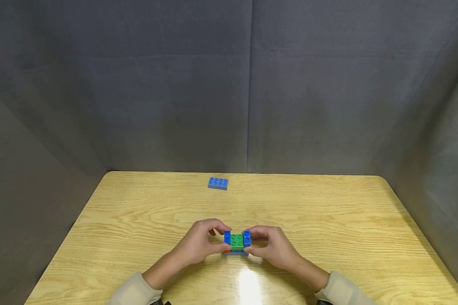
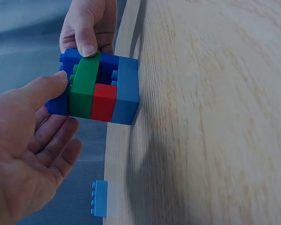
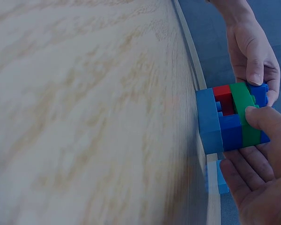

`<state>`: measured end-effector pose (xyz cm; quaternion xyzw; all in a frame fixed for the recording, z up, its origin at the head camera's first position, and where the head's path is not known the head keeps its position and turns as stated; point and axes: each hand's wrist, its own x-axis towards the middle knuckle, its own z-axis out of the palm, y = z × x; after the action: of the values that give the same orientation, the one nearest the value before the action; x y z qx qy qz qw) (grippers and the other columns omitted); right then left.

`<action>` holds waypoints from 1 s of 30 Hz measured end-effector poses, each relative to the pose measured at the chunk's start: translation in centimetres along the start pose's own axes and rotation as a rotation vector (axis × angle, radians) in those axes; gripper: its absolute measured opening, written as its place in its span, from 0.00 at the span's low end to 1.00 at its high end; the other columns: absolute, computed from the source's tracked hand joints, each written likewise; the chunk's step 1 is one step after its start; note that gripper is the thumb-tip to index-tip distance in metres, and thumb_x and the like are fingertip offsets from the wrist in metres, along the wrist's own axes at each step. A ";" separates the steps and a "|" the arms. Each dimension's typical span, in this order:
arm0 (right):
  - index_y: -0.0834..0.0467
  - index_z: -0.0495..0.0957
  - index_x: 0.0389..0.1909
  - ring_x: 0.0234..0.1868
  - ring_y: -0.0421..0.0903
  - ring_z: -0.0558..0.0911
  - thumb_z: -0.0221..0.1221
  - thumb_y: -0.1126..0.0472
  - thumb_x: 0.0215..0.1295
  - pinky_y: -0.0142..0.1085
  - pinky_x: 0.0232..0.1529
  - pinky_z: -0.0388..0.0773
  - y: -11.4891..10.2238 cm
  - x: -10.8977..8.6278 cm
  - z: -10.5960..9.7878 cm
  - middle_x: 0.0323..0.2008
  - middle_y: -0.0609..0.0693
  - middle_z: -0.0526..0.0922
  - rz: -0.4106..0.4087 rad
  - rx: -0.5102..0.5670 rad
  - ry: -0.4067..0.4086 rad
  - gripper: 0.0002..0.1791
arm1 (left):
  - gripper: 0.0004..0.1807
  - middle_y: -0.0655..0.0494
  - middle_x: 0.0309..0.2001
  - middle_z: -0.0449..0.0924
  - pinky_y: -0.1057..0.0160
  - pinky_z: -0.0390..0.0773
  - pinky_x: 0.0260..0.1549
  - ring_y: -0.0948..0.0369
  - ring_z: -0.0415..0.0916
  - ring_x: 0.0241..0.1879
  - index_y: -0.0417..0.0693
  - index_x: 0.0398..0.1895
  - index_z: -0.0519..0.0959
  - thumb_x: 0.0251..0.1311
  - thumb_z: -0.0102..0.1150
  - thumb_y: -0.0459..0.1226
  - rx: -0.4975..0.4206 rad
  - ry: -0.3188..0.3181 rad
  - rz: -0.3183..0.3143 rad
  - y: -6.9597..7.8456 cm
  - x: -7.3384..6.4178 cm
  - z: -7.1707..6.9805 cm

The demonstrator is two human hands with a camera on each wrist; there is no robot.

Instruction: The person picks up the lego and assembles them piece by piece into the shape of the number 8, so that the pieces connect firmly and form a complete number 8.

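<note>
A small stack of toy building bricks stands on the table in front of me. Its base is a light blue brick (image 2: 126,93), bearing a red brick (image 2: 103,102) and a dark blue brick (image 3: 231,131) with a gap between them. Across these lies a green brick (image 1: 237,241), topped by a blue brick (image 1: 227,237) at the left end and another blue brick (image 1: 247,238) at the right. Thumb and fingers of my left hand (image 1: 196,243) pinch the left top brick. My right hand (image 1: 275,248) pinches the right one, its thumb also touching the green brick.
A loose light blue brick (image 1: 218,183) lies studs up near the far edge of the wooden table (image 1: 328,207). Grey curtains (image 1: 175,106) hang behind the table and along both sides.
</note>
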<state>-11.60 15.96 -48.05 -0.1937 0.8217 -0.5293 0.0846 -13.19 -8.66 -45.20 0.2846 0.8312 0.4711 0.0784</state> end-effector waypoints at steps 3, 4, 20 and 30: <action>0.50 0.81 0.44 0.42 0.41 0.82 0.69 0.54 0.52 0.37 0.46 0.78 -0.1 0.0 0.0 0.39 0.41 0.84 0.008 0.005 -0.003 0.17 | 0.17 0.68 0.39 0.80 0.58 0.77 0.43 0.58 0.76 0.40 0.49 0.42 0.82 0.47 0.72 0.40 -0.022 -0.008 -0.009 0.0 0.1 0.0; 0.50 0.81 0.44 0.42 0.41 0.82 0.69 0.54 0.52 0.37 0.46 0.78 -0.1 0.0 0.0 0.39 0.41 0.84 0.012 0.006 -0.003 0.17 | 0.17 0.68 0.39 0.80 0.58 0.77 0.43 0.57 0.76 0.41 0.49 0.42 0.82 0.47 0.72 0.40 -0.031 -0.012 -0.013 0.0 0.1 0.0; 0.52 0.81 0.43 0.41 0.43 0.82 0.69 0.55 0.52 0.40 0.46 0.79 -0.2 0.1 0.0 0.39 0.44 0.84 -0.015 0.002 0.006 0.17 | 0.17 0.65 0.39 0.80 0.60 0.78 0.45 0.65 0.76 0.39 0.51 0.40 0.81 0.44 0.74 0.36 -0.058 -0.008 0.015 -0.7 0.4 0.2; 0.55 0.81 0.44 0.42 0.46 0.82 0.69 0.62 0.51 0.41 0.46 0.78 -0.7 0.0 0.1 0.40 0.46 0.84 0.004 0.017 0.009 0.17 | 0.19 0.63 0.38 0.80 0.59 0.78 0.44 0.58 0.77 0.39 0.52 0.41 0.81 0.43 0.74 0.38 -0.114 0.005 -0.040 -0.9 0.1 0.6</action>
<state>-11.42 15.65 -47.42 -0.1890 0.8179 -0.5369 0.0833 -13.39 -8.52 -46.27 0.2618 0.8088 0.5168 0.1017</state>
